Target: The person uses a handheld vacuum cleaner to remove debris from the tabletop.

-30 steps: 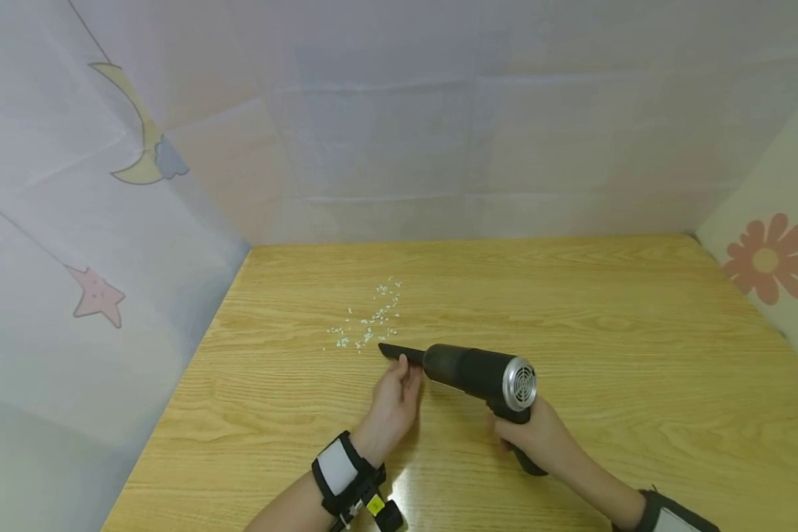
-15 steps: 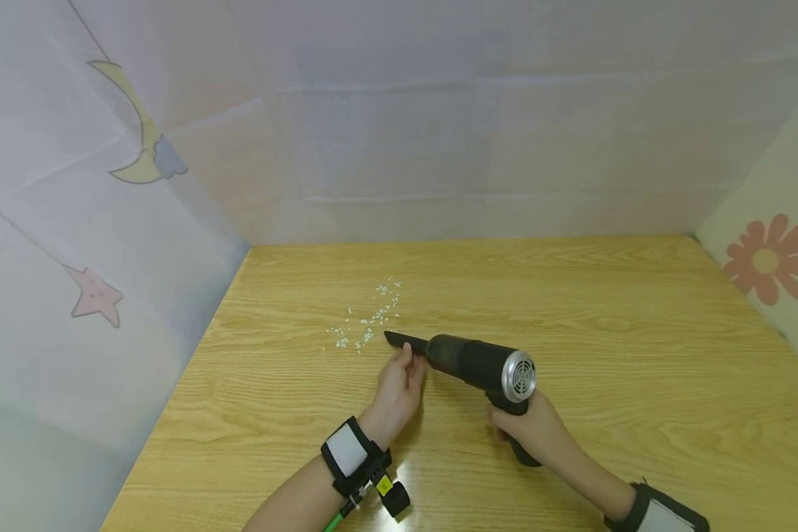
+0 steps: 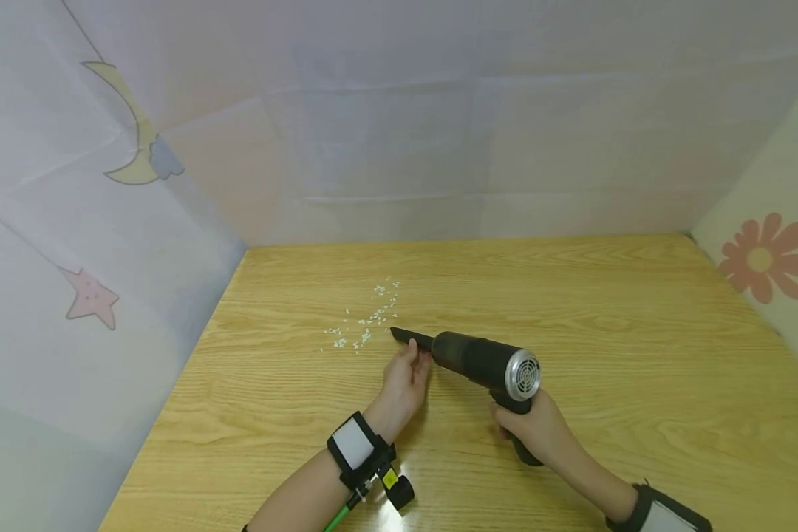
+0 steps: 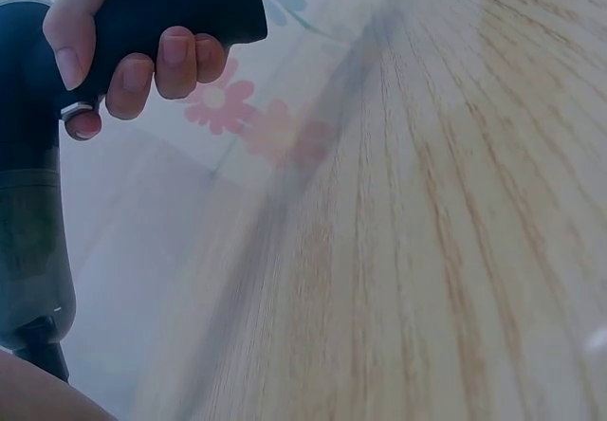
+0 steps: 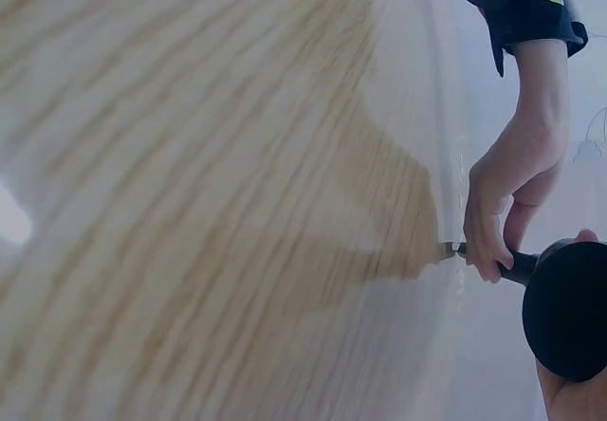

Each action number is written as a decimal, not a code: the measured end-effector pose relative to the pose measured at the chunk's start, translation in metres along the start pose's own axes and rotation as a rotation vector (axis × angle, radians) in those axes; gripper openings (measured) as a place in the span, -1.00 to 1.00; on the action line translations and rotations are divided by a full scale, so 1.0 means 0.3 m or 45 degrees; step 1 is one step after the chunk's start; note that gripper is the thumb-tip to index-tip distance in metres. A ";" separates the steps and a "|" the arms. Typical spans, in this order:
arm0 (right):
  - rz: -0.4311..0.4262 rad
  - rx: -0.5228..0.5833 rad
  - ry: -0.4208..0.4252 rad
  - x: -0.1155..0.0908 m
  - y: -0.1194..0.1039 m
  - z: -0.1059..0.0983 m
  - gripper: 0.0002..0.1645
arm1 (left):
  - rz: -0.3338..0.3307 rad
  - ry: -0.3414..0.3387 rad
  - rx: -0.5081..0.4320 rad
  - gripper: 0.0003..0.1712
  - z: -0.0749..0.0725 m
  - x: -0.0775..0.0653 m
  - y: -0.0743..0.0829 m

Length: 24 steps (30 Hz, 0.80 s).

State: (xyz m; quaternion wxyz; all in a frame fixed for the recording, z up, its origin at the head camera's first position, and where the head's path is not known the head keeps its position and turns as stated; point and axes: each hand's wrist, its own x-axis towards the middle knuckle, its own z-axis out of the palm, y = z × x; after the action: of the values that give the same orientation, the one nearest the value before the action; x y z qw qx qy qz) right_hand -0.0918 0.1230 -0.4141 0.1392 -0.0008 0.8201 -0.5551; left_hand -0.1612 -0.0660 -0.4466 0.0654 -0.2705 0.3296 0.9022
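Observation:
A black handheld vacuum with a silver vented rear end lies across the view, its slim nozzle pointing left. My right hand grips its pistol handle; in the left wrist view, the fingers curl round that handle. My left hand pinches the nozzle between thumb and fingers, which the right wrist view also shows with the hand reaching down to it. Small white scraps lie scattered on the table just left of and beyond the nozzle tip.
The wooden table spreads to both sides and toward the back. Pale printed cloth hangs behind it and at its sides, with a moon, a star and a flower. Strapped wrist cameras sit on the forearms.
Both hands have shifted the vacuum slightly forward and right, its tip moving the same way. A few scraps near the tip no longer show. Both grips stay the same.

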 end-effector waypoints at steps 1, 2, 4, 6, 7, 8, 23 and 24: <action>-0.002 -0.002 0.001 0.001 0.000 0.000 -0.58 | -0.001 0.011 -0.002 -0.53 0.001 0.002 0.000; -0.002 -0.003 0.002 0.003 0.000 0.000 -0.57 | 0.000 0.019 -0.004 -0.54 0.001 0.003 -0.001; -0.002 0.000 0.003 0.007 -0.001 0.001 -0.54 | 0.005 0.039 -0.003 -0.58 0.002 0.007 0.000; -0.001 0.006 -0.001 0.012 -0.001 0.002 -0.52 | 0.016 0.050 0.000 -0.63 0.002 0.009 0.001; 0.000 0.008 -0.002 0.014 -0.001 0.003 -0.52 | 0.019 0.055 -0.003 -0.66 0.002 0.009 0.003; -0.001 0.012 -0.004 0.016 -0.002 0.003 -0.52 | 0.022 0.054 -0.002 -0.67 0.002 0.010 0.004; 0.025 -0.026 0.085 0.057 -0.016 0.021 -0.78 | 0.017 0.015 -0.023 -0.45 0.034 0.060 0.021; 0.025 -0.027 0.087 0.062 -0.017 0.022 -0.79 | 0.020 0.013 -0.024 -0.44 0.036 0.064 0.022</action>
State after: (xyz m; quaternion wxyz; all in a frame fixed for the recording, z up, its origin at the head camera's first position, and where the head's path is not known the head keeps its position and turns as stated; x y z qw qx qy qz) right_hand -0.1090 0.1122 -0.4161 0.1164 0.0248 0.8301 -0.5447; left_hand -0.1842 -0.0656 -0.4462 0.0540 -0.2731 0.3236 0.9043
